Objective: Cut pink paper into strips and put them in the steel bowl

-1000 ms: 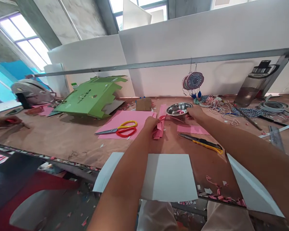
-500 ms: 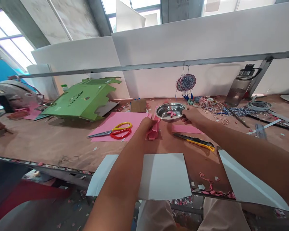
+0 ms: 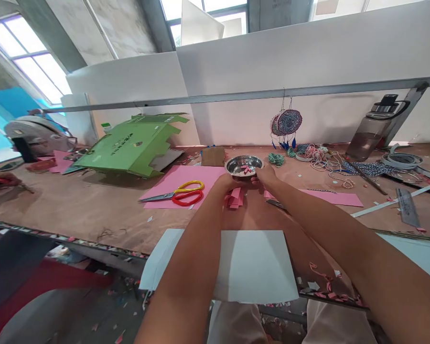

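Note:
A shiny metal bowl (image 3: 230,168) with small pink pieces (image 3: 246,169) in it is between my hands above the table. My right hand (image 3: 265,176) grips its right front side. My left hand (image 3: 231,183) is closed at its left front side, the fingertips partly hidden under the bowl. Just below my left hand lie folded pink paper strips (image 3: 235,198). To the left, scissors (image 3: 188,193) with one yellow and one red handle rest on a pink sheet (image 3: 168,184). A utility knife (image 3: 275,204) is mostly covered by my right forearm.
A green flattened box (image 3: 129,148) stands at the left back. A co-worker's hand (image 3: 3,180) is at the far left. A water bottle (image 3: 369,129), tangled cord (image 3: 318,157) and a ruler (image 3: 407,208) lie right. White card (image 3: 254,265) overhangs the front edge.
The bowl has moved left with my right hand. My left hand has gone from the pink strips to the bowl's side. The view has turned slightly left.

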Motion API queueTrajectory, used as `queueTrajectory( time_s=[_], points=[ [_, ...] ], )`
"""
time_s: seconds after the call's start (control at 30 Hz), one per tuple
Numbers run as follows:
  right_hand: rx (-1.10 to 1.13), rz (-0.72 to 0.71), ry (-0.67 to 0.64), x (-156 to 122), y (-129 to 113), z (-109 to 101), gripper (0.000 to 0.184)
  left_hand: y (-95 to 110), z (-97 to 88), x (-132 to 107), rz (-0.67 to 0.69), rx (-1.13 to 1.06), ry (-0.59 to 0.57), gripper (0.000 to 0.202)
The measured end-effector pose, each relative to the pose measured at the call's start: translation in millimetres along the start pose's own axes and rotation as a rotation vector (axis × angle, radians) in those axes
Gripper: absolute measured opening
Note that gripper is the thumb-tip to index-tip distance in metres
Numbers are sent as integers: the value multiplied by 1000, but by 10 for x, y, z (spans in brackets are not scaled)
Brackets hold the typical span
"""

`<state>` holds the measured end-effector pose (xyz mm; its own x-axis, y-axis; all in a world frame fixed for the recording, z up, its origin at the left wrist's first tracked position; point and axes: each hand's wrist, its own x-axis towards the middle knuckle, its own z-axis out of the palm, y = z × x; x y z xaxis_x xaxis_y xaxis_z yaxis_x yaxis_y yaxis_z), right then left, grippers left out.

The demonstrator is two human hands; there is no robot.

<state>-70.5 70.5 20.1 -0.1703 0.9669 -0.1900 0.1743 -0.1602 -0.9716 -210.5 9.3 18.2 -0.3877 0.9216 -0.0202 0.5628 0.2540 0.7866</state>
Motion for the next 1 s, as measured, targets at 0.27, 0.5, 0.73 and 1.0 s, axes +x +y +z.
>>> queueTrajectory(
  time_s=[0.27,0.5,0.73,1.0],
  points=[
    [-142,-136,-22,-226,6,-658,10,356,-226,-210,-5,466,237,36],
    [-657,-570,-101,-490,334,-1906,5,652,423,-491,628,165,-229,17],
    [-1050,-680,-182,-691,548,-2188,18,559,848,-441,787,353,-447,19],
    [-1446,-792,-189,-763,525,-2040,21,543,928,-373,814,379,-386,25]
  ],
)
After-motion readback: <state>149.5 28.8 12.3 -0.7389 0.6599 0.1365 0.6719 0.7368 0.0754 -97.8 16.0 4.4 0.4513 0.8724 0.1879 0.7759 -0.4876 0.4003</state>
